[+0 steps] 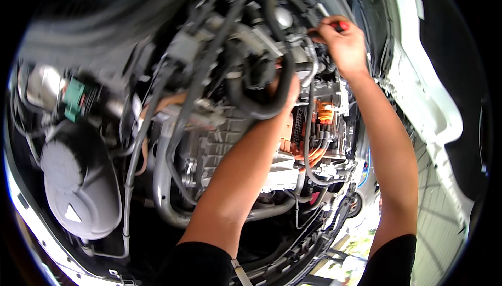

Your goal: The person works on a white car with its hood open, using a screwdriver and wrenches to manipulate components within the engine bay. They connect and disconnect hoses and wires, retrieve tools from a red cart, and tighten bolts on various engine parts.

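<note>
hands are at work apart among the machinery. the right hand [340, 39] pinches a dark tool with a red end [343, 26] between thumb and fingers, high on the right side, just beside a round silver cap [283, 18]. its red end points outward, probably so the far end can sit among the fittings, though blur hides what it touches. the left hand [294, 86] is mostly behind a curved black hose [256, 111]; i can't make out whether its fingers are spread, pressed together or gripping anything. its forearm [240, 165] passes under the hose loop, likely because the parts there are easier to reach from below.

counting up: two hands, one tool seen, one silver cap, and one thick hose loop over the left hand. below the right hand i count one orange connector [325, 112], with at least two orange cables [316, 155] curving away beneath it, presumably bent so to fit the tight space. on the far left are one green connector [73, 99] and one grey rounded housing [86, 181], well apart from both hands.
</note>
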{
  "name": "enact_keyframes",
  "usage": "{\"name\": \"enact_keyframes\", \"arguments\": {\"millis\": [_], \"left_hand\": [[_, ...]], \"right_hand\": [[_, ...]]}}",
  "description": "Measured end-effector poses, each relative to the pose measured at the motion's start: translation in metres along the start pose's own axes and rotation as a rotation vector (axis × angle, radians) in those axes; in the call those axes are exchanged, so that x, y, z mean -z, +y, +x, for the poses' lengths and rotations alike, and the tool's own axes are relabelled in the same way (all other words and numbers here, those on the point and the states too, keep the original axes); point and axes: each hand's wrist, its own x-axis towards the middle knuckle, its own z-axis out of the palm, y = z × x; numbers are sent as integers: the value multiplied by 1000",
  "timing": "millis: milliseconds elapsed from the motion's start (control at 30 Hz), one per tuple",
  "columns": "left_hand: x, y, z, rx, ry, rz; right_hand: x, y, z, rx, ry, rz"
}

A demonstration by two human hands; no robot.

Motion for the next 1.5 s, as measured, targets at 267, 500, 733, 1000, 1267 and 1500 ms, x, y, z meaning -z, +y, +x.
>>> {"name": "enact_keyframes", "arguments": {"millis": [267, 500, 733, 1000, 1267, 1500], "left_hand": [[-89, 69, -29, 106, 332, 773], [-93, 79, -20, 266, 344, 862], [-90, 84, -17, 282, 246, 890], [-90, 83, -22, 307, 268, 803], [-100, 87, -28, 311, 289, 702], [-98, 85, -33, 333, 305, 680]], "right_hand": [[23, 6, -27, -10, 88, -135], [35, 24, -38, 8, 147, -13], [34, 39, -48, -71, 120, 109], [31, 49, -36, -33, 124, 95], [25, 42, -27, -56, 77, 63], [24, 35, -25, 4, 1, -32]]}}
